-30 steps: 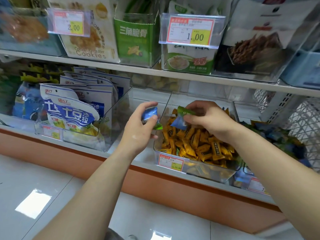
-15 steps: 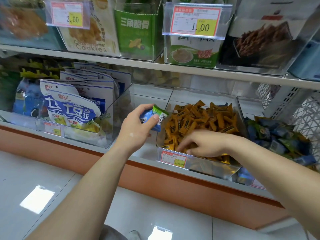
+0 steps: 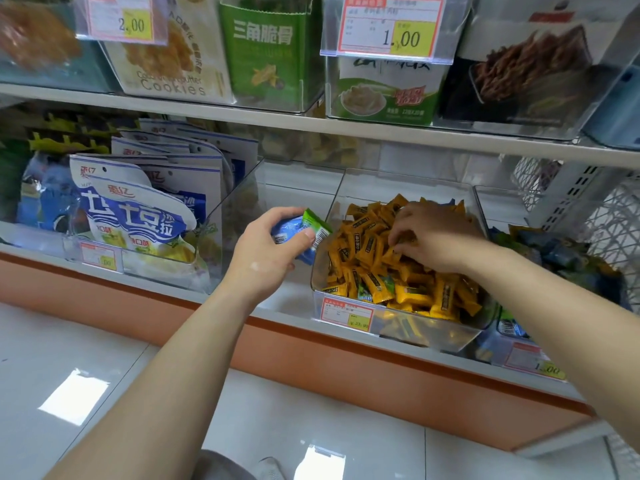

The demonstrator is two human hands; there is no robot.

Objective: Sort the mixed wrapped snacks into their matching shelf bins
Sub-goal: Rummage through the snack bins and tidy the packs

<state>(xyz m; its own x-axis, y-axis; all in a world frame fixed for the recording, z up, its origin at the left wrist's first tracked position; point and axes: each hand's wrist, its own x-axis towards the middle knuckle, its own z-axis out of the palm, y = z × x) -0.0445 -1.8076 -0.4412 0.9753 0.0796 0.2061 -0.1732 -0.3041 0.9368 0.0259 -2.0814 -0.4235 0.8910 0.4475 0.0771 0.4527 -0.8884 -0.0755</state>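
Grips at the bin (image 3: pixel 420 329)
My left grip (image 3: pixel 277 245) clasps blue-green packets (image 3: pixel 300 229); my right grip (image 3: pixel 427 233), moved toward 12 o'clock, claws orange snacks (image 3: pixel 374 261), hold unclear.

White lower shelf (image 3: pixel 289 301) with orange front strip carries three clear plastic bins side by side: left bin (image 3: pixel 156 268) of blue-white pouches (image 3: pixel 131 220), middle bin (image 3: pixel 415 329) heaped with orange wrapped candies (image 3: pixel 367 244), right bin (image 3: pixel 519 351) of blue and green wrapped snacks (image 3: pixel 561 258).

My right hand (image 3: pixel 426 233) lies on the snack pile (image 3: pixel 381 275) in the middle bin (image 3: pixel 426 329) on the lower shelf (image 3: pixel 287 303). My left hand (image 3: pixel 273 251), wrapped snacks (image 3: pixel 298 230) in it, sits just left; pouches (image 3: pixel 138 223) further left, another bin (image 3: pixel 519 355) right.
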